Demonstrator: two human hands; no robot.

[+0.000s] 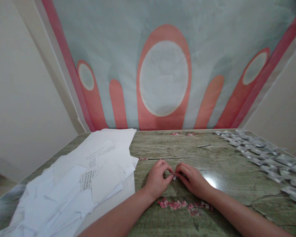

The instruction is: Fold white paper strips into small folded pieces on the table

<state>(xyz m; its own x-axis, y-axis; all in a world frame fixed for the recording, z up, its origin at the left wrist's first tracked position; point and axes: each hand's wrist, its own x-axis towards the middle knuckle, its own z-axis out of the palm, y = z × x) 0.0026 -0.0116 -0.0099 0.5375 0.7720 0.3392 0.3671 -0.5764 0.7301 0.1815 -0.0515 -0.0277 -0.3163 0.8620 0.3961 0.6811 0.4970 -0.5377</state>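
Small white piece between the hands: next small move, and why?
Probably press it flat against the table: left hand and right hand both pinch the small white piece low over it, and similar-looking packets lie spread at the right.

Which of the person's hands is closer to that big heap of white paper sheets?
Left. The left hand rests just right of the heap of white paper sheets. The right hand lies farther right. Both pinch a small white piece between them.

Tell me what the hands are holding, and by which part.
A small white slip of paper, pinched between both hands: left hand on its left end, right hand on its right end.
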